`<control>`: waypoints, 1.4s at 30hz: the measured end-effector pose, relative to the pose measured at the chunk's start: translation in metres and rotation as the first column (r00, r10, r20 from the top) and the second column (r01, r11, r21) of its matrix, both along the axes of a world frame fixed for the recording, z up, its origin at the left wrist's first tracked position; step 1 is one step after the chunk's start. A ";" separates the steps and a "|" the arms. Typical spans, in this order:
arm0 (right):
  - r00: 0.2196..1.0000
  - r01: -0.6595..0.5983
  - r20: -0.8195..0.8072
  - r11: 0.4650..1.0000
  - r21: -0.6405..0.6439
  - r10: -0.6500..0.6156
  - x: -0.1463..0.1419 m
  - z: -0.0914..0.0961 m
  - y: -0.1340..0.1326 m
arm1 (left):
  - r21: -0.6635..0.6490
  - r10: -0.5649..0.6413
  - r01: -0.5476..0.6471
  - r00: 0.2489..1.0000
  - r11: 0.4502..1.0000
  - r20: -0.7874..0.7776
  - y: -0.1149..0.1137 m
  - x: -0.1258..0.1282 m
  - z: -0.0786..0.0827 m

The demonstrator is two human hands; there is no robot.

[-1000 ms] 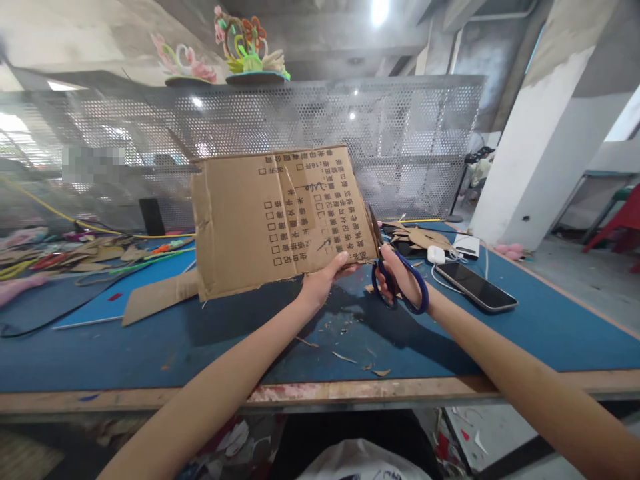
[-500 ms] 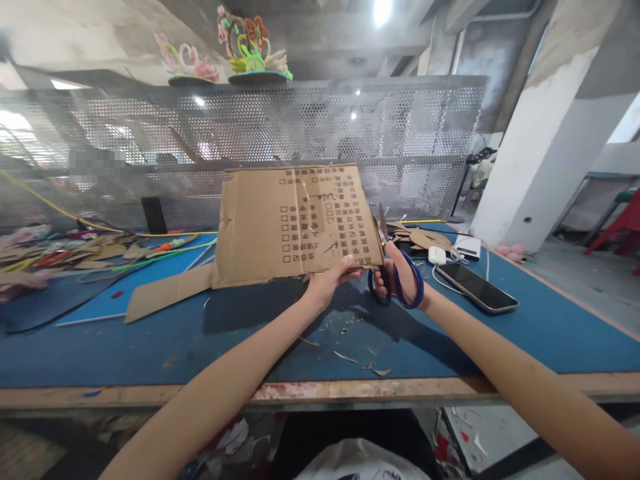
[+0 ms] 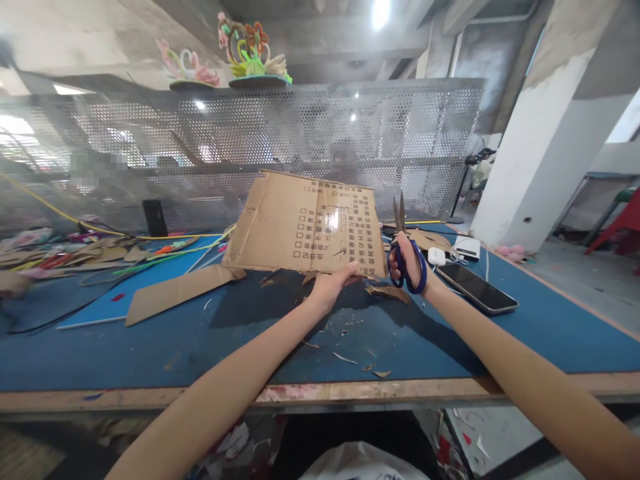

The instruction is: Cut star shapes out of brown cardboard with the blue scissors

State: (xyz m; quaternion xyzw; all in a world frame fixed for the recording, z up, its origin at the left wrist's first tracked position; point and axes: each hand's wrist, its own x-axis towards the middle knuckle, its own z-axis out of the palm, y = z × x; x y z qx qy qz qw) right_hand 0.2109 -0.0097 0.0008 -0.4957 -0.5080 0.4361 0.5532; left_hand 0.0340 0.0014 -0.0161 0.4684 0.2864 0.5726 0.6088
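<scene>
My left hand (image 3: 333, 287) grips a brown piece of cardboard (image 3: 275, 220) by its lower edge, thumb on the printed face. The sheet is held up above the table, tilted, with dark printed characters and small boxes on it. In my right hand (image 3: 411, 263) is a pair of scissors (image 3: 400, 217) with dark blue handles. Their blades point upward, slightly parted, just right of the cardboard and apart from it. A loose cardboard scrap (image 3: 390, 292) lies on the table beneath the sheet's right corner.
A cardboard strip (image 3: 175, 293) lies at left on the blue table (image 3: 280, 353). A phone (image 3: 477, 287), a white earbud case (image 3: 437, 256) and a white power bank (image 3: 468, 249) sit at right. Colourful scraps (image 3: 100, 253) pile up far left. A perforated metal screen (image 3: 300, 127) stands behind.
The scissors have come away from the cardboard's right edge and moved right. The cardboard has tilted and shifted slightly right. A scrap now lies on the table beneath its right corner.
</scene>
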 end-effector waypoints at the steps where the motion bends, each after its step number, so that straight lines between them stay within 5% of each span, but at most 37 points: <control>1: 0.997 0.079 0.012 0.997 0.016 -0.080 0.005 -0.002 0.003 | -0.008 0.048 -0.047 0.998 0.999 0.037 0.003 -0.001 0.002; 6: 0.888 0.227 0.338 0.937 0.266 -0.311 0.027 -0.008 0.009 | -0.076 0.235 -0.224 0.953 0.972 0.193 0.027 -0.022 0.022; 11: 0.498 0.251 0.713 0.869 0.426 -0.493 0.037 0.002 0.006 | -0.255 0.331 -0.241 0.850 0.936 0.409 0.054 -0.061 0.046; 14: 0.327 0.278 0.862 0.911 0.304 -0.387 0.039 0.004 0.009 | -0.348 0.379 -0.234 0.814 0.908 0.441 0.066 -0.079 0.048; 19: 0.229 0.180 0.973 0.981 -0.077 0.034 0.047 -0.007 0.013 | -0.420 0.395 -0.216 0.827 0.881 0.401 0.073 -0.086 0.040; 21: 0.226 0.122 0.970 0.986 -0.115 0.086 0.045 -0.010 0.012 | -0.435 0.401 -0.218 0.828 0.874 0.392 0.072 -0.084 0.038; 26: 0.280 -0.050 0.951 0.987 0.149 -0.130 0.001 -0.003 0.015 | -0.498 0.404 -0.209 0.856 0.841 0.323 0.070 -0.077 0.032; 29: 0.276 -0.257 0.961 0.965 0.056 0.018 -0.049 -0.005 0.029 | -0.503 0.377 -0.205 0.887 0.840 0.268 0.070 -0.074 0.028; 35: 0.324 -0.217 0.945 0.976 0.029 0.044 -0.123 -0.026 0.066 | -0.351 0.272 -0.194 0.944 0.916 0.188 0.067 -0.072 0.030; 42: 0.571 -0.233 0.820 0.966 0.110 0.045 -0.101 -0.032 0.075 | 0.029 0.311 -0.313 0.948 0.949 0.066 0.064 -0.064 0.023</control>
